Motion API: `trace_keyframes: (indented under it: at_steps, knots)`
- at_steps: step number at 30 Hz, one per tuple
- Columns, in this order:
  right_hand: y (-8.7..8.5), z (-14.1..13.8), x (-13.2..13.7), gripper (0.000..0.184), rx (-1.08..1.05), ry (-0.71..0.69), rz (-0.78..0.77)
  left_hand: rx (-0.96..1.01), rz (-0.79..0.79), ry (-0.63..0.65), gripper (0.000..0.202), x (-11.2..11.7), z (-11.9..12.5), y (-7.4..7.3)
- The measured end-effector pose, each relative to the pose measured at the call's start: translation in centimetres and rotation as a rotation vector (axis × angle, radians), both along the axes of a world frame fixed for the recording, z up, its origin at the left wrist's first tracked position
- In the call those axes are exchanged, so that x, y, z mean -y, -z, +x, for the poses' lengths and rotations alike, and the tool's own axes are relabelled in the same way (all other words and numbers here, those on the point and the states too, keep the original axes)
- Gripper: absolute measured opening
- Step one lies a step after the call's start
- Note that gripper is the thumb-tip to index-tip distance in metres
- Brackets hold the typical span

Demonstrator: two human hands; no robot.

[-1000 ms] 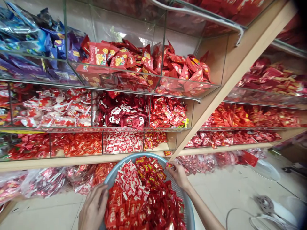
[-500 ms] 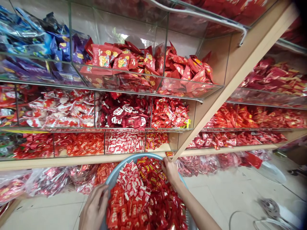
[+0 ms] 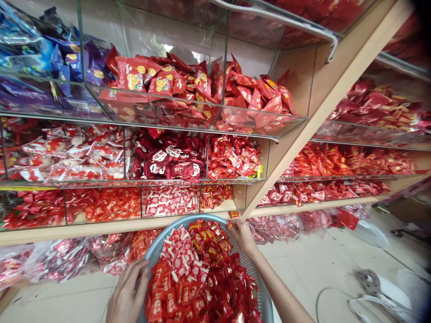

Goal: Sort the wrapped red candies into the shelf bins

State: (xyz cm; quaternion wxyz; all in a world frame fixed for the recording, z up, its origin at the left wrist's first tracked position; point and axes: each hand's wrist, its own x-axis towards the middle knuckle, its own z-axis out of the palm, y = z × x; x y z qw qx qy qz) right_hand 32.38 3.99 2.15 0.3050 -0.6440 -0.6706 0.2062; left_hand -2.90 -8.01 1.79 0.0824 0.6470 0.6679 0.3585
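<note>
A blue-grey basin [image 3: 267, 291] with a perforated side wall sits low in front of me, filled with wrapped candies. My left hand [image 3: 129, 289] is closed over its left rim, and my right hand [image 3: 243, 237] is closed at the upper right rim. Inside, red-and-white candies [image 3: 182, 253] lie at the back left and red candies with yellow lettering [image 3: 212, 237] at the back right. Orange-red packets [image 3: 171, 298] fill the front left; shiny dark red candies [image 3: 232, 287] fill the front right. One small red packet [image 3: 233, 214] lies on the shelf ledge beyond my right fingers.
Clear-walled shelf bins rise ahead, holding red orange-print packets [image 3: 161, 80], maroon packets [image 3: 171, 154] and red-and-white candies [image 3: 171, 199]. A slanting wooden upright [image 3: 289, 148] divides the shelves. Plastic bags of candy [image 3: 63, 258] sit underneath. A white appliance with a cord [image 3: 384, 287] lies on the tiled floor.
The view has shifted slightly, so the shelves sit a little further left. More of the basin's right inner wall shows. Both hands remain at the rim.
</note>
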Motion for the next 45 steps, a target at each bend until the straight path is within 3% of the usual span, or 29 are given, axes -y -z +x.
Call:
trace_keyframes:
  at_steps: [3,7,11,19,24,29,31,35,40,45]
  knots:
    - [-0.2,-0.9,0.4,0.013,0.158,-0.02,0.071,0.003,0.0,0.0,0.031,0.0,0.0,0.0]
    - [-0.4,-2.3,0.5,0.008,0.285,-0.013,-0.017,0.016,-0.008,-0.004,0.03,0.1,-0.1,0.1]
    - [-0.7,-2.8,0.0,0.011,0.321,0.033,-0.095,0.035,-0.014,-0.003,0.031,0.1,-0.2,0.3]
    - [-1.0,-3.6,0.5,0.018,0.328,0.032,-0.108,0.047,-0.033,-0.002,0.031,0.1,-0.2,0.2]
    - [-0.9,-1.9,2.8,0.025,0.186,0.063,-0.032,0.055,-0.037,-0.052,0.032,0.0,-0.3,0.5]
    - [0.1,2.5,6.7,0.031,0.101,0.246,0.071,0.096,-0.158,-0.123,0.047,-0.9,-1.1,1.8]
    - [1.0,3.9,8.6,0.037,0.046,0.31,-0.005,0.082,-0.227,-0.124,0.05,-1.3,-1.4,2.0]
    - [2.4,4.8,11.8,0.036,-0.075,0.297,-0.196,-0.013,-0.335,-0.091,0.039,-1.8,-1.4,1.1]
    - [1.7,3.9,13.1,0.025,0.02,0.346,-0.135,-0.164,-0.323,-0.061,0.032,-1.6,-0.4,-0.6]
    - [0.3,3.6,13.9,0.024,0.158,0.369,-0.081,-0.269,-0.32,-0.067,0.032,-0.9,0.1,-1.3]
